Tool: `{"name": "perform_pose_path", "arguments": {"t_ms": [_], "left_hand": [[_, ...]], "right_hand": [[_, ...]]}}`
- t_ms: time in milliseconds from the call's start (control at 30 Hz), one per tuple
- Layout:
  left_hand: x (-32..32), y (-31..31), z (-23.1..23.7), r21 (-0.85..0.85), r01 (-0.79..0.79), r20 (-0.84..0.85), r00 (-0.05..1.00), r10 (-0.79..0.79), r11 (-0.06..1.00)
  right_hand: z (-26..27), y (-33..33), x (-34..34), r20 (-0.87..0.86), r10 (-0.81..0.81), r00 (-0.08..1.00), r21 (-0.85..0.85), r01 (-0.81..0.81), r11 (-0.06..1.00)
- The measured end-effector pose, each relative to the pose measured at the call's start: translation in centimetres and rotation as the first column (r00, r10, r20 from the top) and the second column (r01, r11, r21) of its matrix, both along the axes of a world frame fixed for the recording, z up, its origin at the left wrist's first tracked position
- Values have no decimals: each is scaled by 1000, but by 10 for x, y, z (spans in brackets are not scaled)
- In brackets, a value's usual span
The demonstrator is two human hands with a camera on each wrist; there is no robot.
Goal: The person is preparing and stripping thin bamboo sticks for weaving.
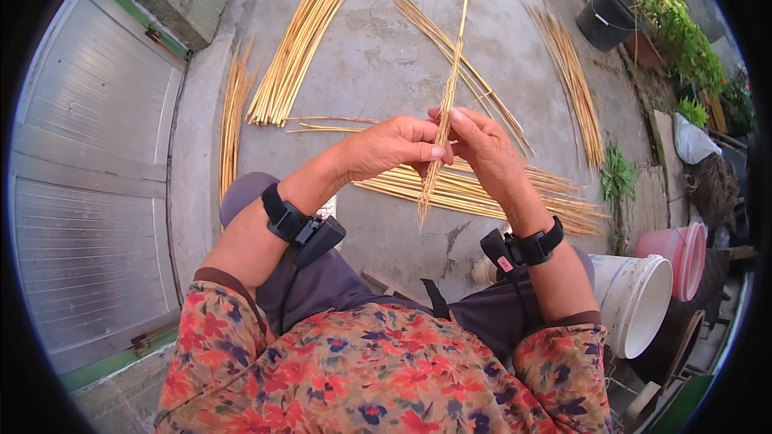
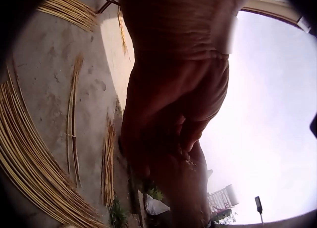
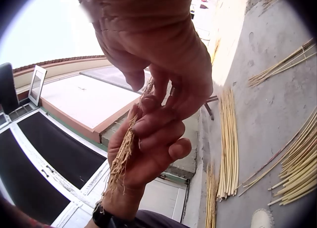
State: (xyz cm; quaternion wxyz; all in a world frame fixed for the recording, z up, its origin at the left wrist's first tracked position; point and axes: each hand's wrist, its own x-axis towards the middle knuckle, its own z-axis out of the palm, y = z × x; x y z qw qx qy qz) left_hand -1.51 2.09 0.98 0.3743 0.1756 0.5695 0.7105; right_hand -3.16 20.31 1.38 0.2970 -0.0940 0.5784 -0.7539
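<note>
In the head view, a long dry stalk [image 1: 455, 56] with a feathery seed head [image 1: 429, 193] stands out in front of the chest, its head end pointing back towards the body. The left hand [image 1: 396, 146] pinches it between thumb and fingers from one side. Close against it, the right hand [image 1: 485, 149] grips the stalk just above, thumb uppermost. In the right wrist view the seed head hangs along the left palm [image 3: 148, 161], and the fingers of both hands overlap. Seen from the left wrist, the hands are dark and hide the stalk.
Below the hands lies a bundle of stalks [image 1: 474, 193] on the concrete floor [image 1: 362, 72]. A thick bundle [image 1: 310, 40] is at the far left, a thinner one [image 1: 571, 84] at the right. White bucket [image 1: 635, 305], pink bucket [image 1: 683, 261] and black bucket [image 1: 607, 14] line the right side.
</note>
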Motion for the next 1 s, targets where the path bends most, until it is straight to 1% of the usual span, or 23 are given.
{"name": "perform_pose_path", "arguments": {"t_ms": [67, 133, 167, 200, 267, 300, 367, 400, 433, 467, 500, 567, 700, 767, 900, 933, 1000], "left_hand": [[1, 2, -1, 32, 12, 37, 999, -13, 999], [1, 2, 2, 153, -74, 154, 987, 50, 985], [-2, -1, -1, 208, -68, 133, 990, 41, 976], [-4, -3, -4, 210, -72, 131, 990, 45, 975], [-7, -6, -9, 269, -45, 101, 995, 18, 962], [-6, -5, -6, 271, -48, 101, 995, 22, 961], [-3, -1, 1, 138, -146, 116, 985, 130, 980], [-2, -1, 1, 141, -146, 116, 985, 130, 979], [-2, 0, 1, 80, -244, 14, 970, 244, 966], [-2, 1, 1, 31, -346, -94, 933, 347, 938], [-2, 1, 1, 36, -344, -94, 934, 346, 938], [0, -1, 1, -33, -316, -83, 946, 313, 948], [4, 4, -1, -43, -313, -97, 947, 308, 949], [5, 5, -1, -53, -250, -52, 967, 248, 967], [6, 7, -3, -24, -254, -9, 967, 254, 967], [6, 6, -1, -23, -270, -33, 963, 269, 963], [6, 6, -1, -21, -285, -56, 957, 283, 958]], "right_hand": [[-1, 3, -2, 34, 10, 999, -19, -9, 1000], [3, 9, -6, 29, -39, 999, -153, 43, 987], [3, 10, -7, 53, -57, 997, -221, 67, 973], [4, 12, -8, 51, -53, 997, -219, 63, 974], [6, 16, -7, 77, -19, 997, -334, 44, 942], [7, 15, -7, 77, -16, 997, -332, 41, 942], [7, 13, -6, -19, -161, 987, -222, 153, 963], [7, 14, -8, -20, -161, 987, -219, 153, 964], [6, 17, -12, -30, -207, 978, -190, 198, 962], [4, 19, -14, -42, -253, 966, -161, 244, 956], [2, 20, -16, -24, -278, 960, -167, 271, 948], [1, 23, -15, -9, -288, 958, -166, 282, 945], [-2, 22, -13, -3, -317, 948, -137, 314, 940], [-2, 20, -11, -4, -321, 947, -112, 319, 941], [-3, 18, -13, -9, -317, 949, -70, 315, 946], [-3, 17, -13, -6, -318, 948, -69, 316, 946], [-2, 17, -13, -41, -343, 939, -11, 343, 939]]}}
